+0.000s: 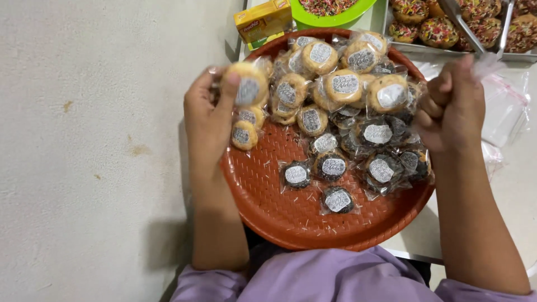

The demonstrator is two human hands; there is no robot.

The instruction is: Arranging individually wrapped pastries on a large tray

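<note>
Wrapped cookies, pale ones with white oval labels, hang in a short strip from the left hand, whose fingers are closed on the topmost packet. Just right of it, the orange tray carries the loose heap; lowering the strip flat would avoid crushing. The right hand is fisted, seemingly around clear plastic.

clear cookie packs w/ white round labels; yellow box top.
</note>
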